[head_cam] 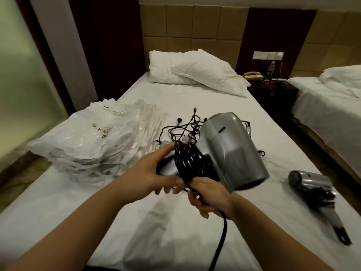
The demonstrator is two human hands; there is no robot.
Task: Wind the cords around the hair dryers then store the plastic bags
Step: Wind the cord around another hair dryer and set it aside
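Two hands met at one silver hair dryer (232,151) held above the white bed (78,212). Our left hand (154,173) gripped the end of its handle, fingers curled under and thumb along the top, just beside the black cord (188,160) coiled in many turns round that handle. Our right hand (210,196) sat below the barrel, fingers clenched round the free length of cord, which ran down from the coil, through the fist and off the bottom edge of the view. The nozzle pointed down and to the right.

We counted one more silver dryer with its cord wound on the handle (316,194) lying on the sheet to the right, well apart from the hands. Behind the held dryer lay a tangle of loose black cords (187,126) with silver dryer parts showing among it; how many dryers lay there we could not tell. One heap of clear and white plastic bags (88,139) lay at the left edge of the bed; we could not count them.

Two white pillows (195,69) lay at the headboard. A dark nightstand (273,94) carried a yellow telephone (253,75) and a water bottle (271,69), with a second bed (332,106) beyond.
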